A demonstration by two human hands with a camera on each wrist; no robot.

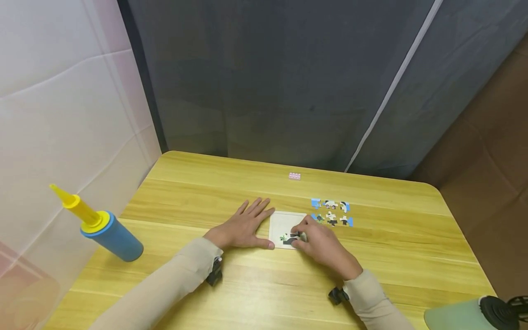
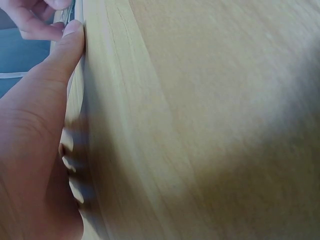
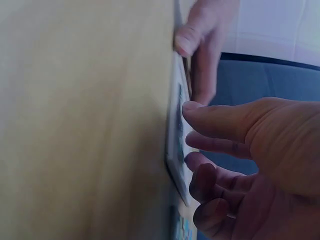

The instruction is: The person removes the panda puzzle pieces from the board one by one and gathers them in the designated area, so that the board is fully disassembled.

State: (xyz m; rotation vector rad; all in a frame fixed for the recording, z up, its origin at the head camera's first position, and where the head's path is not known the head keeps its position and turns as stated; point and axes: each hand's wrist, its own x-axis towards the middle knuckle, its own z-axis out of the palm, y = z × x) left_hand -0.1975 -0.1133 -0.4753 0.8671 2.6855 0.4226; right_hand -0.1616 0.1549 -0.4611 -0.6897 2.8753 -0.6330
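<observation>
Puzzle tray point(image 1: 282, 221), the white square board, is lying flat on the wooden table point(image 1: 255, 293) and serves as our landmark. We are resting our left hand point(image 1: 243, 227) flat against the tray's left edge, fingers straight and spread, thumb running along its near corner; this appears to be keeping the board from sliding while a piece is pressed in. We are working our right hand point(image 1: 319, 243) over the tray's near right corner, fingertips point(image 3: 192, 107) curled down on a dark-and-green puzzle piece point(image 1: 290, 238) already sitting within the frame, probably to seat it. The right wrist view is showing those fingers bearing on the board's surface.

Loose pieces point(image 1: 332, 212) are lying in two short rows just right of the tray, within easy reach of the working hand. A small pink block point(image 1: 294, 176) is sitting beyond the tray. A blue and yellow hand pump point(image 1: 101, 226) is lying well to the tray's left.
</observation>
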